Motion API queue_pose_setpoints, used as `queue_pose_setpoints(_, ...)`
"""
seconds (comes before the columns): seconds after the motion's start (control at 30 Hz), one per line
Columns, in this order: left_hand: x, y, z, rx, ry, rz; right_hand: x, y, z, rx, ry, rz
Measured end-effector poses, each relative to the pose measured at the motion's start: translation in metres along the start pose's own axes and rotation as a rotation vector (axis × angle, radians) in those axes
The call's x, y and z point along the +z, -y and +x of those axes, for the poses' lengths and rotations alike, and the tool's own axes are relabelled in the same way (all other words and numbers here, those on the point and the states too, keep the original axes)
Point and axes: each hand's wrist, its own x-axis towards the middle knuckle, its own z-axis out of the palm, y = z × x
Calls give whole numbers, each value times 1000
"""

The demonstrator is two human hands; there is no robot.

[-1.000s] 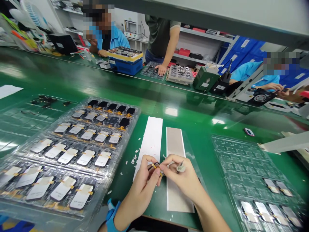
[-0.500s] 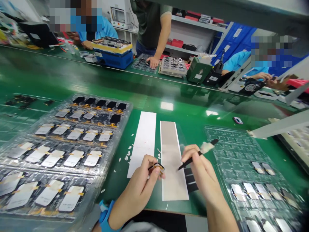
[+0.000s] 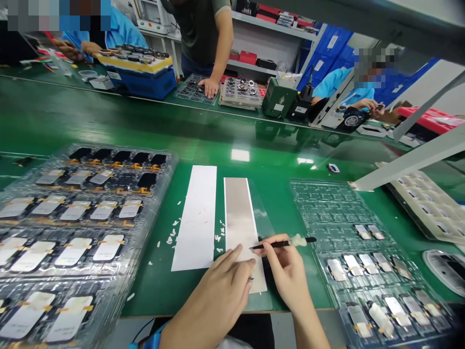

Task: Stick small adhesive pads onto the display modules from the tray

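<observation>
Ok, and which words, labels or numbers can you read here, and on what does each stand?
Nothing is readable.
Label on green box: too small.
Label on blue case: too small.
Labels on blue bins: too blurred.

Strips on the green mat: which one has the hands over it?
The silver-grey strip, to the right of the white strip: the fingers of the left hand lie across its lower end.

Nothing legible, green box label (image 3: 278,107) included
</observation>
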Motion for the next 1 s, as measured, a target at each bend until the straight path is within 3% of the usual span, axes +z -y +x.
queue_pose_setpoints(0.17, 0, -2, 2, -17, 33, 22, 1, -2, -2, 21, -35, 50)
queue_pose_setpoints(0.33, -3, -4, 4, -59, 31, -87, -3, 3, -1, 140, -86, 206)
queue_pose_setpoints(0.4, -5, -4, 3, -128, -33, -199, -2, 8, -2, 123, -188, 278)
queue_pose_setpoints(0.5, -8, -2, 2, -339, -189, -475, 8, 15, -8, 7, -340, 353)
queue_pose_setpoints(0.63, -7, 1, 6, -534, -309, -904, 29, 24, -17, -141, -370, 388)
queue_pose_setpoints(0.8, -3, 0, 11, -518, -350, -1177, 47, 23, -20, -175, -353, 389)
queue_pose_setpoints(1.0, -3, -2, 8, -474, -337, -1213, 52, 21, -18, -188, -346, 395)
